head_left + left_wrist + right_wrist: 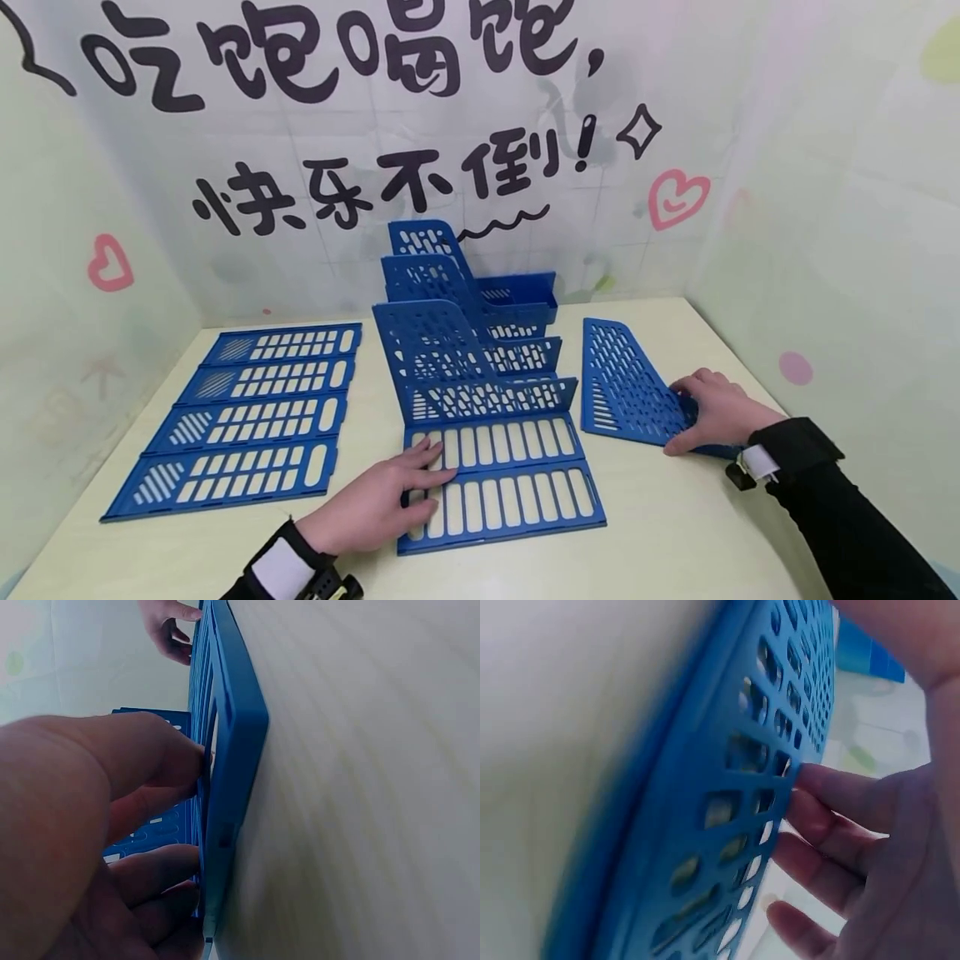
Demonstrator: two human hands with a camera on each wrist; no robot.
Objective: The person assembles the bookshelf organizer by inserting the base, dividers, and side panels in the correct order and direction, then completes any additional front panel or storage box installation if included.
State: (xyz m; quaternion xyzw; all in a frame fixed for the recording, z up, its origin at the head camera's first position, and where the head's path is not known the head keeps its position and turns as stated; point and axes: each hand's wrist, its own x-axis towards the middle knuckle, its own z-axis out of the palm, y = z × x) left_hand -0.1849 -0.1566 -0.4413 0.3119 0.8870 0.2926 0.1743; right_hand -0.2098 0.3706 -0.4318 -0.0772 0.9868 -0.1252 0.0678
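A partly assembled blue plastic file rack (480, 358) stands at the centre, its upright perforated dividers behind two flat slotted base panels (502, 500). My left hand (378, 504) rests on the left end of these panels, fingertips on the slots and edge. In the left wrist view, the thumb and fingers touch the base panel (232, 742) along its side. To the right, my right hand (723, 408) grips a loose perforated side panel (622, 383), thumb at the near edge and fingers over the far edge. The right wrist view shows fingers (817, 870) along the holed panel (705, 795).
Several slotted blue panels (225, 475) lie in a row on the left of the pale table (660, 525). A printed cloth wall (525, 242) rises behind the rack, and similar walls stand at both sides.
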